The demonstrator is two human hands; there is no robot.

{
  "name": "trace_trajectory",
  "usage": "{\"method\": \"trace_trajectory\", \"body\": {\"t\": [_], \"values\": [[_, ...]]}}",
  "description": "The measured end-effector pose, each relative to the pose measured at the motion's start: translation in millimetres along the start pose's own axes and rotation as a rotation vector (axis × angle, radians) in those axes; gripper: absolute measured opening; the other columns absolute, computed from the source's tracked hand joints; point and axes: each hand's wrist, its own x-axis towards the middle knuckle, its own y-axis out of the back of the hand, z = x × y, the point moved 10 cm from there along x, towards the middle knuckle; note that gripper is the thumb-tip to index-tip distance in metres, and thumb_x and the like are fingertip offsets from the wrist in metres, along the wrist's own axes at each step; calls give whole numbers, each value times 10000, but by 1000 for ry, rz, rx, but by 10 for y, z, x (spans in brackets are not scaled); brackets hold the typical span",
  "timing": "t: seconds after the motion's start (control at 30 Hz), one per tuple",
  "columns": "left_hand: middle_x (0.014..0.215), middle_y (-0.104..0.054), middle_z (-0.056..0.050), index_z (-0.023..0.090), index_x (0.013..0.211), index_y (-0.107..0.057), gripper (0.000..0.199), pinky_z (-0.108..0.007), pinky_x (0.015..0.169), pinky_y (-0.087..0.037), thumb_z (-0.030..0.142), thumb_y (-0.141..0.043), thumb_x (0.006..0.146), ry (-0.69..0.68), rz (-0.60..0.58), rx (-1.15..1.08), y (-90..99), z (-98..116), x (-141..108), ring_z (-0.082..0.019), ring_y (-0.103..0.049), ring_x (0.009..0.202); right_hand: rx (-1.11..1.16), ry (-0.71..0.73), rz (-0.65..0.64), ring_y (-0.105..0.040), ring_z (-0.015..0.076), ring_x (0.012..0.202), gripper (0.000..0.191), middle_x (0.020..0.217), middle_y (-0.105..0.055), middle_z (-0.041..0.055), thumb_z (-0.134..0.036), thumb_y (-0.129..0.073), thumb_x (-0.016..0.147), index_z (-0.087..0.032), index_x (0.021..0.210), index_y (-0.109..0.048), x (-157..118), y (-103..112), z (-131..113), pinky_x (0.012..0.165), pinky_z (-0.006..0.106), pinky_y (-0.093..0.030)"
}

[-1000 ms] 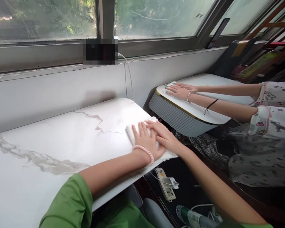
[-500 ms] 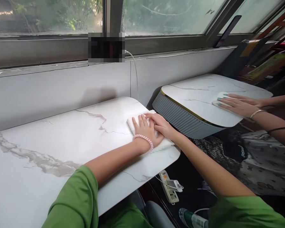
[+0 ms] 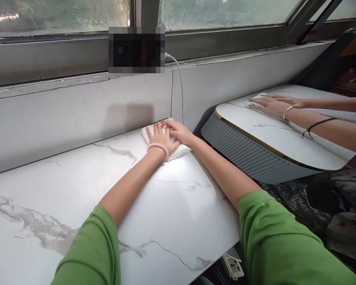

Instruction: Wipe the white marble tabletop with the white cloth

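A white cloth (image 3: 180, 152) lies flat at the far right corner of the white marble-patterned table (image 3: 166, 206), by the wall. My left hand (image 3: 160, 138) presses on it with fingers spread, a pink coiled band around the wrist. Beside and partly against it, my right hand (image 3: 180, 132) rests on the cloth's right side, its fingers stretched toward the far edge. Both palms face down, and the cloth beneath them is mostly hidden.
Another person's hands (image 3: 273, 106) press a white cloth on a second marble-patterned table (image 3: 287, 136) with a ribbed side. A white cable (image 3: 179, 75) hangs by the wall from a blurred-out object (image 3: 136, 51). A power strip (image 3: 233, 267) lies below the front edge.
My hands and the cloth have slid away from me, toward the wall and the table's far corner. The other person's hands have also moved farther across their table.
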Motion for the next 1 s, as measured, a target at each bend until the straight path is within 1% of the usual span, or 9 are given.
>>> {"method": "trace_trajectory", "body": {"t": [0.1,0.23,0.4,0.53,0.63,0.73,0.83,1.0], "values": [[1542,-236,-140,136,1488,-245,711,-570,1134,-8,546,-242,907,3,21,16,17,-66,147,-303,-139,1430,0,-11,15,-584,289,1030,434,1089,-673,69,-183,-421,580,-201,971,-609,149,-1,81,943,460,-416],[1532,-252,-156,130,1476,-271,707,-567,1135,-14,548,-246,907,9,52,25,5,-98,218,-302,-155,1425,-4,-8,9,-585,279,1026,419,1093,-671,69,-181,-425,607,-196,982,-610,194,-5,108,932,441,-426],[1527,-267,-154,151,1470,-295,694,-553,1138,-17,550,-264,903,0,87,31,4,-110,212,-309,-172,1422,-33,-21,-11,-575,277,1048,430,1152,-661,56,-187,-432,638,-206,1028,-611,164,-28,101,998,473,-380],[1540,-245,-146,154,1479,-278,697,-529,1146,-18,548,-258,905,-3,68,43,18,-90,100,-292,-149,1433,-72,-55,-14,-556,288,1107,472,1191,-648,54,-180,-421,645,-210,1077,-609,71,-29,21,1063,528,-295],[1546,-230,-144,155,1485,-267,711,-534,1145,-22,561,-252,902,-6,38,44,20,-14,-111,-297,-131,1437,-68,-56,-32,-511,294,1190,497,1264,-609,73,-183,-416,647,-193,1110,-598,-113,-30,-126,1095,556,-230],[1540,-247,-143,147,1481,-282,718,-543,1143,-30,563,-264,897,-3,45,49,23,117,-420,-320,-143,1432,-42,2,-52,-469,292,1245,496,1293,-589,76,-192,-415,660,-195,1124,-589,-403,-16,-346,1092,560,-232],[1530,-265,-161,122,1472,-302,715,-555,1140,-40,544,-290,895,-16,78,54,15,304,-775,-348,-149,1425,-18,46,-74,-440,281,1283,460,1309,-578,76,-204,-423,706,-207,1137,-582,-770,19,-556,1099,532,-238],[1512,-289,-195,77,1457,-320,727,-564,1139,-54,537,-317,895,-94,99,42,-5,684,-1341,-378,-163,1414,-25,32,-72,-389,256,1339,393,1372,-527,78,-261,-431,803,-233,1174,-556,-1435,154,-841,1142,516,-170]]}}
